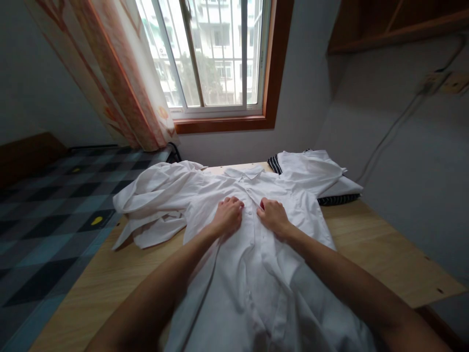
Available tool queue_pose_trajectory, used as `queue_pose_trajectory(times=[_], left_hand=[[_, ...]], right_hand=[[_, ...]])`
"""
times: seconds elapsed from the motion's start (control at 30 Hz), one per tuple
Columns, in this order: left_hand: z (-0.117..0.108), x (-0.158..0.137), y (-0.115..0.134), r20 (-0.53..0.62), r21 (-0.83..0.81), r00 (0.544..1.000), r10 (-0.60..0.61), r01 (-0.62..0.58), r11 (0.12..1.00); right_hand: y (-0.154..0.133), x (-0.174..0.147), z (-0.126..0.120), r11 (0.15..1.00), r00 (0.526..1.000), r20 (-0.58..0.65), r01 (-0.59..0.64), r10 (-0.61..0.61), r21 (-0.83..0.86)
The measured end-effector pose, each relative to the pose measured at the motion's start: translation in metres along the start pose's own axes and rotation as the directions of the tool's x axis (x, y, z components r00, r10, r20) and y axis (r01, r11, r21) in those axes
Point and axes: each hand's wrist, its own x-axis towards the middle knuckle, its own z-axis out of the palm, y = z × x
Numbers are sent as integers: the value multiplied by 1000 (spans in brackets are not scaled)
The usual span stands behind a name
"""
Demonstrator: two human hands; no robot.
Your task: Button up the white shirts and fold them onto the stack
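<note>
Got left hand (229, 215) and right hand (274, 216) curled on a white shirt (234, 269), near its buttons (250, 212); can't tell if pinching cloth; got it spread on a wooden table (366, 234), collar (249, 173) toward the window (222, 58); see striped fabric (339, 200) back right.

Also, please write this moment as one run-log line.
left hand: touching white shirt; right hand: touching same shirt; shirt: spread, collar toward window; support: wooden table; right side: striped cloth under white fabric
</note>
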Motion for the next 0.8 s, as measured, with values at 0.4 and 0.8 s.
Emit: queue_pose_trajectory(times=[0.4,0.8], left_hand=[[7,12,25,3,-237,974,-227,222,946],[11,17,10,-9,-531,982,-190,156,833]], right_hand=[[17,4,24,548,971,223,-236,92,803],[1,-4,18,636,992,-28,-55,120,770]])
